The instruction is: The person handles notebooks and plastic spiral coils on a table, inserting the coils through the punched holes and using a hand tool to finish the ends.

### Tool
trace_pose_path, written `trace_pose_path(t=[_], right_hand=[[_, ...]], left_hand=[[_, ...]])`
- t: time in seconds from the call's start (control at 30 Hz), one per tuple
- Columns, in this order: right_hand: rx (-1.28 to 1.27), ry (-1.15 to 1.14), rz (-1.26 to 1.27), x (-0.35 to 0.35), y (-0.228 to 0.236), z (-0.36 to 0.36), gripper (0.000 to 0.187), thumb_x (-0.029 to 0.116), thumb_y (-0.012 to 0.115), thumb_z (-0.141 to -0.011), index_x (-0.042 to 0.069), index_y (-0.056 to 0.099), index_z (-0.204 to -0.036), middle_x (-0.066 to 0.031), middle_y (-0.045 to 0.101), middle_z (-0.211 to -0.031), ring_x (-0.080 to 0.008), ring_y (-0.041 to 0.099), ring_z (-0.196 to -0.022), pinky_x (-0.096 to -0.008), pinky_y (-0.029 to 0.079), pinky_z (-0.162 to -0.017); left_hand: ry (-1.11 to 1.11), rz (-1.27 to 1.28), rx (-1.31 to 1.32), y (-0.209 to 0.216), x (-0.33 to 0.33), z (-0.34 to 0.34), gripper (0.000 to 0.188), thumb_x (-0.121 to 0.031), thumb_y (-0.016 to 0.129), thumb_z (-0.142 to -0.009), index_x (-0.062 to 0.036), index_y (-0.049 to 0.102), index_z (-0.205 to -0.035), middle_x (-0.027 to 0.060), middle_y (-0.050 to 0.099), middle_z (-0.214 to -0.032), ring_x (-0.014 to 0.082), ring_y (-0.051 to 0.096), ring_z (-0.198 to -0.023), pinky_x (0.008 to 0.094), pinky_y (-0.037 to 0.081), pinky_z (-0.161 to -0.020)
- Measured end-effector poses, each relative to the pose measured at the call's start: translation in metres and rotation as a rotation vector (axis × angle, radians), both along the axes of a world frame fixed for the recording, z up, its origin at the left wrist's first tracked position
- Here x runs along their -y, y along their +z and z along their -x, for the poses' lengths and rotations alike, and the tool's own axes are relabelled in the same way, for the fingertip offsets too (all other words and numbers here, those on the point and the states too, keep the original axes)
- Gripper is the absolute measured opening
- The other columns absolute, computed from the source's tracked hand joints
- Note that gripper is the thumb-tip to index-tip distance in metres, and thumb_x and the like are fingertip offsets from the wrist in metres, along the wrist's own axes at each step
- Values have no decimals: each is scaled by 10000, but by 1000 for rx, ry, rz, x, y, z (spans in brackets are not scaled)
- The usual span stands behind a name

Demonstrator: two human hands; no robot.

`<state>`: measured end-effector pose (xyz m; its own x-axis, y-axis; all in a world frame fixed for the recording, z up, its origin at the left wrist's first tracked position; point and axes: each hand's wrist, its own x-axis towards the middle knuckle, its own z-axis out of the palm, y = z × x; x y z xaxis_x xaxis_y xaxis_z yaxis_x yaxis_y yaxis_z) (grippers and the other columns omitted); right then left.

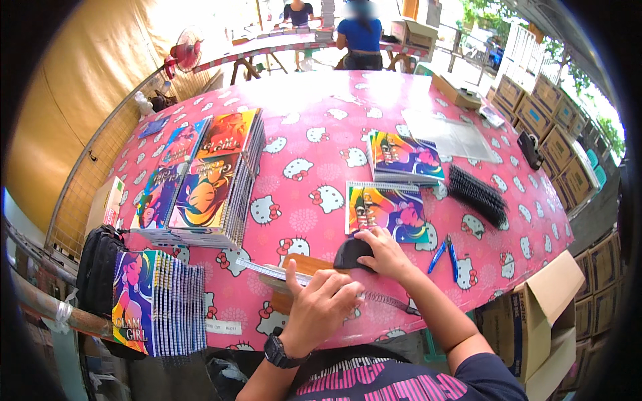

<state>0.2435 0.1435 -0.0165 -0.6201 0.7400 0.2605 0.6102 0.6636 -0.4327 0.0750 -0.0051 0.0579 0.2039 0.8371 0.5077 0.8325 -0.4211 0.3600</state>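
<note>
My left hand [319,306], with a black watch on the wrist, is closed round a thin notebook [264,270], held edge-on so its cover is hidden. Beneath it lies a brown wooden board [305,264]. A dark spiral coil [388,301] runs from beside the left fingers toward my right forearm. My right hand [384,254] grips a black rounded object [349,256] at the board's far right end; its kind is unclear. Just beyond it, a colourful spiral notebook [384,210] lies flat. Blue-handled pliers [444,259] rest to the right of my right hand.
Notebook stacks stand at left [207,190], near left [160,304] and behind the flat notebook [406,157]. Black spiral coils [477,196] and clear plastic sheets [451,137] lie right. An open carton [535,321] sits by the table's right edge. Two people work at a far table.
</note>
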Motion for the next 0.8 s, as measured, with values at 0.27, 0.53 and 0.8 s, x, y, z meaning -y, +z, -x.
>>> trace_pose_path(t=[0.27, 0.53, 0.8], right_hand=[[381, -368, 535, 36, 38, -33, 485, 93, 726, -700, 57, 495, -1125, -169, 579, -1066, -317, 590, -989, -372, 478, -869], [48, 380, 161, 37, 9, -55, 767, 224, 823, -598, 192, 488, -1287, -187, 415, -1298, -399, 420, -1197, -432, 399, -1004], [164, 299, 262, 44, 17, -45, 762, 264, 833, -586, 172, 478, -1254, -166, 373, -1336, -381, 406, -1199, -461, 370, -1005]], left_hand=[[44, 25, 42, -5, 3, 5, 156, -355, 617, -861, -213, 644, -919, -62, 614, -916, 136, 578, -953, 600, -58, -1069], [45, 24, 83, -1, 3, 7, 183, -383, 613, -859, -214, 662, -909, -61, 622, -938, 142, 579, -961, 609, -77, -1063], [50, 4, 137, 4, 1, 9, 260, -424, 600, -854, -196, 671, -957, -47, 637, -942, 155, 575, -983, 618, -85, -1060]])
